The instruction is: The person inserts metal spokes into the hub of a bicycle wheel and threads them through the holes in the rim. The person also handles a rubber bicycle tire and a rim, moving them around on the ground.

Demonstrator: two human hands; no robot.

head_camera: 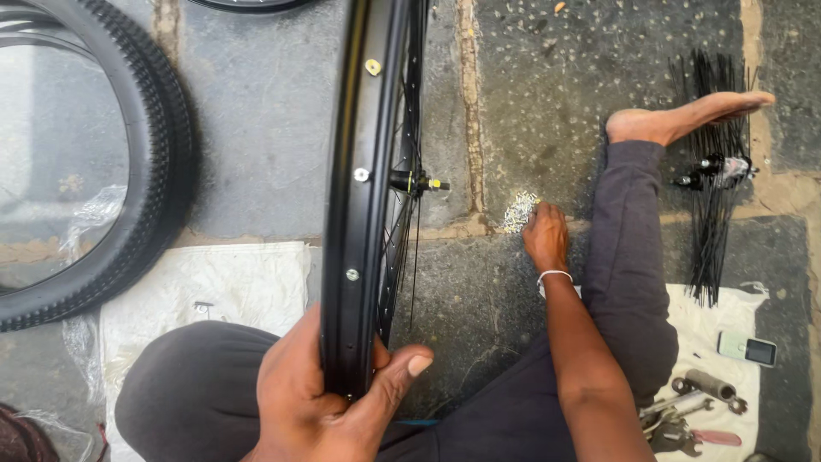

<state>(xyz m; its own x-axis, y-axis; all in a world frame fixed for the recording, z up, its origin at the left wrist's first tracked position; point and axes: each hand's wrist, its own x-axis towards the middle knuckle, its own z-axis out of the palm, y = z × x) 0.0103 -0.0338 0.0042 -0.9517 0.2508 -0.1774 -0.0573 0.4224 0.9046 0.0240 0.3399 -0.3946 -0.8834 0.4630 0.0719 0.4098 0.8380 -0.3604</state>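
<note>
My left hand (329, 395) grips the near edge of a black bicycle wheel rim (359, 184), which stands upright and runs away from me. Its thin spokes meet a hub with a yellow-tipped axle (419, 182). My right hand (545, 235) reaches out over the stone floor, fingertips on a small pile of silvery spoke nipples (518, 210). A white band circles that wrist. My legs in dark trousers are spread either side, with a bare foot (684, 118) at the upper right.
A knobby black tyre (145, 180) lies on the left. A bundle of black spokes (717, 171) and a second hub (714, 169) lie at right. Wrenches (697, 406) and a small phone (747, 348) rest on white cloth (727, 316). More white cloth (231, 282) is under my left knee.
</note>
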